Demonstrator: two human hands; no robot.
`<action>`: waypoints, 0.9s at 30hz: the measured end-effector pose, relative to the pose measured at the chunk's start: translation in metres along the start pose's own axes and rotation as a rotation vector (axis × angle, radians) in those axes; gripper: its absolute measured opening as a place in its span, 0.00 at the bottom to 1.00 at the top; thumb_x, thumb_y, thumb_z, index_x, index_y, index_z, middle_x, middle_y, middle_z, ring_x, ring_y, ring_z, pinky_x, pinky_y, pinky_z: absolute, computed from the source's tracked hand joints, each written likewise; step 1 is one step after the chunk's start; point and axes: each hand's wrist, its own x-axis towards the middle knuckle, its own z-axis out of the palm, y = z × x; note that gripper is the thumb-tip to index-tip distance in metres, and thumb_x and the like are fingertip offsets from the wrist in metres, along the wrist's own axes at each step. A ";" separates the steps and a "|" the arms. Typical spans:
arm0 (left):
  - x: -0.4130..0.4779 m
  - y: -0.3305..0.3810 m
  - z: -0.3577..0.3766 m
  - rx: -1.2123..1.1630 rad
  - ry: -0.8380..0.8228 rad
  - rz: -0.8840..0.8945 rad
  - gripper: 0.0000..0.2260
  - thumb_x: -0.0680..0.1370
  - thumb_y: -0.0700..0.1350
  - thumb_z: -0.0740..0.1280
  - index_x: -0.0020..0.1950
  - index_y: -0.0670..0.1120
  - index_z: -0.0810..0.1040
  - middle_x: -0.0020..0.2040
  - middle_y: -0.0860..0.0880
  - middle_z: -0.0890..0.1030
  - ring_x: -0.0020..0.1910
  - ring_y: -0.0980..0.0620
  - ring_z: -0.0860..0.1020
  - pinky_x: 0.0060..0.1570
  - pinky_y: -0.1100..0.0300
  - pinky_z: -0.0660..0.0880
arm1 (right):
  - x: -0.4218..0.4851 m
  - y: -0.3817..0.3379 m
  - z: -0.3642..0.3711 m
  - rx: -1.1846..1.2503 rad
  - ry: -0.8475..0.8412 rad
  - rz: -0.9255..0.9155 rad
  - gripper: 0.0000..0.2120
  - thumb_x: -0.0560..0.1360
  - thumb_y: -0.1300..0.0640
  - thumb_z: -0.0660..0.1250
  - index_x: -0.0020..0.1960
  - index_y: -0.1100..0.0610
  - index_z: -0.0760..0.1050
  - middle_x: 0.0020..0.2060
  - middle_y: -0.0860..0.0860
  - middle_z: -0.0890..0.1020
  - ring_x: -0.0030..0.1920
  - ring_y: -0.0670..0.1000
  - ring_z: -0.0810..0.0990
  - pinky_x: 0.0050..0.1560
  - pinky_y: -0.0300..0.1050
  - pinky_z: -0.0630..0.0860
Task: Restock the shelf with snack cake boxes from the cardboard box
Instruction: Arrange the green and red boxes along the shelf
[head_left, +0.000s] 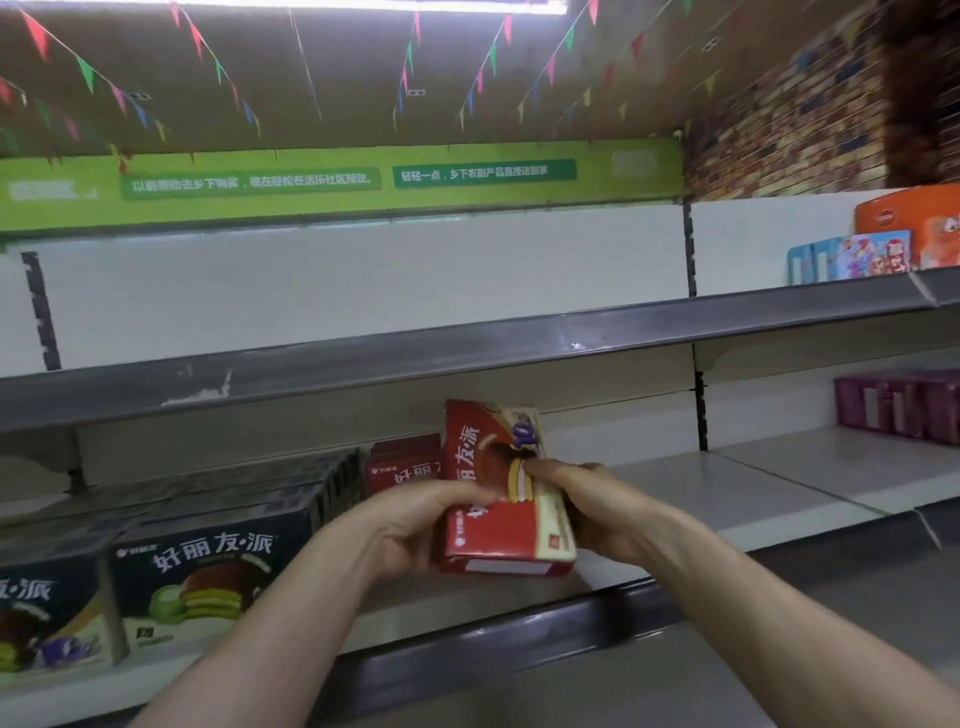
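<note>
I hold a red snack cake box (501, 457) upright on end between both hands, over the front part of the middle shelf (753, 509). My left hand (415, 525) grips its left side and lower corner. My right hand (587, 506) grips its right side, with the thumb pressed on the front face. Behind it, other red boxes (400, 465) of the same kind stand on the shelf. The cardboard box is out of view.
Dark blue snack cake boxes (208, 566) fill the shelf's left part in rows. Purple boxes (904, 405) sit far right on the same level. The upper shelf (467, 348) carries colourful boxes (872, 257) and an orange box (914, 218) at its right end.
</note>
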 end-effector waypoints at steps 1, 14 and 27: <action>-0.002 0.001 -0.005 0.040 0.008 -0.014 0.18 0.65 0.41 0.75 0.54 0.41 0.78 0.44 0.42 0.85 0.43 0.46 0.82 0.48 0.53 0.78 | 0.000 0.000 -0.003 -0.021 -0.003 -0.012 0.18 0.77 0.51 0.67 0.60 0.64 0.74 0.45 0.59 0.85 0.43 0.55 0.85 0.41 0.46 0.79; 0.010 0.008 -0.039 0.584 0.348 0.228 0.23 0.73 0.40 0.73 0.68 0.46 0.74 0.55 0.46 0.80 0.36 0.57 0.78 0.28 0.70 0.74 | 0.015 0.021 -0.008 -0.414 0.024 -0.046 0.08 0.69 0.63 0.74 0.47 0.57 0.80 0.41 0.51 0.85 0.43 0.49 0.81 0.43 0.37 0.77; 0.048 -0.024 -0.030 1.387 0.677 0.282 0.35 0.74 0.51 0.70 0.76 0.51 0.56 0.73 0.44 0.59 0.74 0.42 0.55 0.63 0.47 0.70 | 0.068 0.036 0.019 -0.920 0.139 -0.075 0.21 0.71 0.51 0.74 0.60 0.56 0.75 0.55 0.52 0.81 0.52 0.51 0.78 0.51 0.41 0.73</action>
